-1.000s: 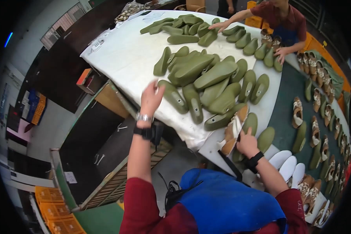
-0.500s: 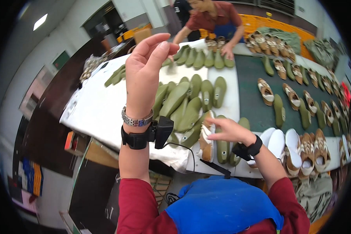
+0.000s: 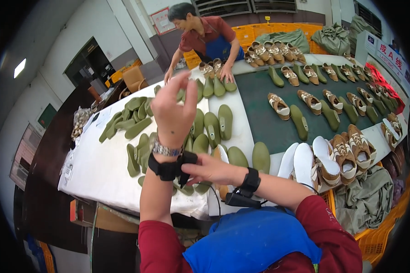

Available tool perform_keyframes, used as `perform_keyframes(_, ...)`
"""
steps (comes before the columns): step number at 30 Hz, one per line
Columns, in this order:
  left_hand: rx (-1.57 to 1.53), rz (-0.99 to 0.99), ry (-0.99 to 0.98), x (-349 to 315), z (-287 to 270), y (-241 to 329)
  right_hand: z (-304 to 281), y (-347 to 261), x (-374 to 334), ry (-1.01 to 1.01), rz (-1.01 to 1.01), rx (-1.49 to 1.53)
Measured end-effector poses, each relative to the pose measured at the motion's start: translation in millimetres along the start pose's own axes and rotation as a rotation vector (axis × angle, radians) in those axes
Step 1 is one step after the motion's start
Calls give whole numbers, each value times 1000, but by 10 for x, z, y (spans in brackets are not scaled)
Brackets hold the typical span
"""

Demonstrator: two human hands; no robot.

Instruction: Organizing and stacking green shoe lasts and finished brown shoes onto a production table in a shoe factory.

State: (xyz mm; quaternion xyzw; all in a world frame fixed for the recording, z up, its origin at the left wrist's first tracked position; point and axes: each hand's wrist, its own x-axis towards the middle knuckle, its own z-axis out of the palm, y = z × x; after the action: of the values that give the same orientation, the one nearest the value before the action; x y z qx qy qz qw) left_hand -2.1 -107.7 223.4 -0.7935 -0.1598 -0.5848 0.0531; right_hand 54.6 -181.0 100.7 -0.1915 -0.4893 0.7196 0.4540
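Note:
My left hand [image 3: 174, 109] is raised over the table, fingers loosely bent and apart, holding nothing; its fingertips are slightly blurred. A metal-band watch [image 3: 166, 149] circles that wrist, and below it sits a black strapped device [image 3: 168, 170]. My right hand [image 3: 212, 169] reaches across, thumb and fingers closed on the side of this device. Another black device [image 3: 243, 193] is strapped to my right wrist. Behind my hands lie green shoe lasts [image 3: 212, 127]. A brown and white shoe [image 3: 222, 157] is partly hidden under my right hand.
Brown and white shoes and lasts stand in rows on a green mat [image 3: 269, 129]. White insoles [image 3: 304, 161] lie near a group of shoes [image 3: 351, 152] at the right. A co-worker [image 3: 209, 38] leans over the far edge. Yellow crates [image 3: 373, 243] and grey-green cloth [image 3: 364, 202] are at the lower right.
My right hand has moved left from beside the shoe onto the device at my left wrist. The view has swung to the right. My left hand stays raised.

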Motion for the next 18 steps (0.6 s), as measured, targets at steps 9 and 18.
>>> perform_keyframes(9,486,-406,-1140,-2142,-461,-1185,-1236,819,-824,482,474,-1859)
perform_keyframes(18,85,-857,-906,-3023,171,-885,-1408,792,-957,673,654,-1644)
